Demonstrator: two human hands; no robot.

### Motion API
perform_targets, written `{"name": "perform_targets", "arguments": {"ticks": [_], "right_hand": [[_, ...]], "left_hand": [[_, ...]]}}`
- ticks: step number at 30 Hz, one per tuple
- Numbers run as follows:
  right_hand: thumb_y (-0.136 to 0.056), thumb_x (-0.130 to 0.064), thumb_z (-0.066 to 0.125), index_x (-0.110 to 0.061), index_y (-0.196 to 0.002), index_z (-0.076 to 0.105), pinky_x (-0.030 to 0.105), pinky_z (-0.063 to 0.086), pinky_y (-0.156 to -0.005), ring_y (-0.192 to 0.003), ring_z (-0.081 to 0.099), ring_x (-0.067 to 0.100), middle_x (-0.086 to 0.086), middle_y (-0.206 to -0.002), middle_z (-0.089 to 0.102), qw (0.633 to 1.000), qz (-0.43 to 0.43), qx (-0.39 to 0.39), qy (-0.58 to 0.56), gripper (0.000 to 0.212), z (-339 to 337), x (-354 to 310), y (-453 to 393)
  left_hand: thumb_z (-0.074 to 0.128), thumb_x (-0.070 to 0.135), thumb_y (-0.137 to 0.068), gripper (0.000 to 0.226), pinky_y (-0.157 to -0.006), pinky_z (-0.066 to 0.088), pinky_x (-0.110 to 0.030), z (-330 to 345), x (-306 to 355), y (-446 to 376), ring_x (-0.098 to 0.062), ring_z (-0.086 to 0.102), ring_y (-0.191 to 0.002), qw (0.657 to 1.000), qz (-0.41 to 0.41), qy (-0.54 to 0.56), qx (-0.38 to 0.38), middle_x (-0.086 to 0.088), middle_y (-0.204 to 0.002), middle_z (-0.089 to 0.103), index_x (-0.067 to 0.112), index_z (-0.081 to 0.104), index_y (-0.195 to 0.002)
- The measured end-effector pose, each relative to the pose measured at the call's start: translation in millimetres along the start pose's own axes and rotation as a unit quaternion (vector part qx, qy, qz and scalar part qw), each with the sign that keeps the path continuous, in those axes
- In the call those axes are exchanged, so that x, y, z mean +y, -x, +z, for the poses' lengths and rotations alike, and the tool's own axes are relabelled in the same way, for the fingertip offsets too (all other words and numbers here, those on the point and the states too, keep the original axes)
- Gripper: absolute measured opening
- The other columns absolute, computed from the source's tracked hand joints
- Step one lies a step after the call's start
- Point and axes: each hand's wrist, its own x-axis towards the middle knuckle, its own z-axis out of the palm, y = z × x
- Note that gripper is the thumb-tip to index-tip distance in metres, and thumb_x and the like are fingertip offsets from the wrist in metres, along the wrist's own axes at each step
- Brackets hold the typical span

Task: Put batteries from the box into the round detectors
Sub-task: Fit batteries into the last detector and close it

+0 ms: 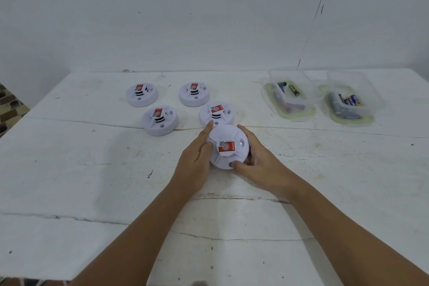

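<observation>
Detector gripped between both hands' fingers.

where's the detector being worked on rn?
Head view, centre of the white table: the held detector sits between the left hand and right hand, just in front of the nearest of four other detectors.
</observation>
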Motion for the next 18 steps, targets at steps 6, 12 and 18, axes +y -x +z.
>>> {"name": "perform_targets", "arguments": {"ticks": [6,12,18], "right_hand": [[-0.089,-0.012,0.069,-0.038,-0.151,0.035,0.036,0.056,-0.103,-0.123,0.061,0.007,-0.015,-0.136,0.060,1.000,-0.002,0.000,0.014,0.075,-1.5,4.3,-1.4],[-0.090,-0.008,0.068,-0.037,-0.151,0.032,0.037,0.056,-0.102,-0.122,0.062,0.009,-0.012,-0.136,0.059,1.000,-0.009,-0.005,0.025,0.076,1.1,6.1,-3.5],[-0.091,-0.007,0.067,-0.038,-0.152,0.032,0.039,0.055,-0.104,-0.124,0.061,0.009,-0.012,-0.137,0.058,1.000,-0.012,-0.007,0.017,0.077,0.0,7.2,-2.6]], "left_hand": [[0.034,0.013,-0.112,0.050,-0.094,0.036,0.002,-0.1,1.4,1.1,0.028,0.042,-0.122,1.000,0.010,-0.008,0.001,0.017,-0.155,0.044,0.031,0.038,-0.158],[0.034,0.014,-0.111,0.051,-0.097,0.034,0.001,-0.9,0.7,1.9,0.024,0.041,-0.127,1.000,0.014,-0.008,0.003,0.018,-0.155,0.044,0.035,0.039,-0.158],[0.034,0.011,-0.111,0.051,-0.096,0.034,0.002,0.0,2.7,2.4,0.028,0.041,-0.123,1.000,0.020,-0.012,0.002,0.017,-0.155,0.044,0.030,0.038,-0.158]]}}
